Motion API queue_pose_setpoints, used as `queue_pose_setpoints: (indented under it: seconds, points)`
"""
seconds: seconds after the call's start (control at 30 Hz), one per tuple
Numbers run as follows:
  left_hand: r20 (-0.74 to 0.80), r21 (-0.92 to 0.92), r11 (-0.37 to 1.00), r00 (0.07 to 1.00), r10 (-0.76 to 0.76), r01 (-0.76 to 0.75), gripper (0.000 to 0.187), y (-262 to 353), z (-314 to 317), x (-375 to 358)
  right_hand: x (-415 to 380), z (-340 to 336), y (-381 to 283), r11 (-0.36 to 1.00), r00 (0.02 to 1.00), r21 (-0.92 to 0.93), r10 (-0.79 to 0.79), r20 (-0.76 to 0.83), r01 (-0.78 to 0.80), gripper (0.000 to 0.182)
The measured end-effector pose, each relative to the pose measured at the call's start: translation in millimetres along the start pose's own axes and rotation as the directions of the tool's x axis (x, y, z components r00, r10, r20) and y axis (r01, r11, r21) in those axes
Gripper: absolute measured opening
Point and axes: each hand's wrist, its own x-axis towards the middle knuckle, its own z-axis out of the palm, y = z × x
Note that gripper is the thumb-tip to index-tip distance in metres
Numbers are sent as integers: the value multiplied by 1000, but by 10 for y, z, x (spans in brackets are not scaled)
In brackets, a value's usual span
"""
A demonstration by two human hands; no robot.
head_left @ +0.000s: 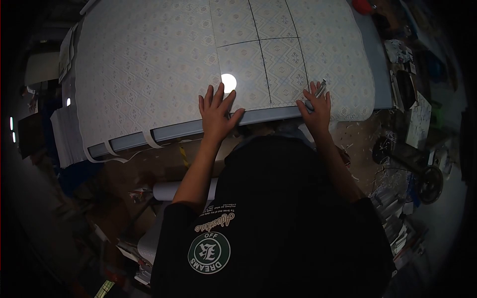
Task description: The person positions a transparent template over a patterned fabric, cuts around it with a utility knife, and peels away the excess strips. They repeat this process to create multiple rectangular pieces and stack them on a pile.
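Observation:
A large sheet of pale patterned fabric [144, 64] covers the table in front of me, with black lines crossing on its right part. My left hand [216, 113] lies palm down on its near edge, fingers spread and holding nothing. A round bright spot [228, 83] shines just beyond these fingertips. Further right, my right hand [317, 110] rests at the same edge. A slim silvery metal tool [322, 88] sticks out between its fingers, and a grey part shows near the thumb. The tool's exact kind cannot be made out.
The table's blue-grey edge [268, 114] runs along my body. Loose fabric strips [151, 139] hang over it at the left. A pale roll [171, 190] lies below. Scraps litter the floor at right, near a round dark wheel-like object [430, 185]. Something red [362, 6] sits at the far right.

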Motion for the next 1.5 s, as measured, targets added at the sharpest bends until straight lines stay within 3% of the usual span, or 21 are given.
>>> queue_pose_setpoints:
  seconds: [1.5]
  points:
    - [39, -59, 998, 999, -12, 14, 56, -4, 29, -20, 4, -34, -22, 998, 998, 58, 37, 45, -39, 37]
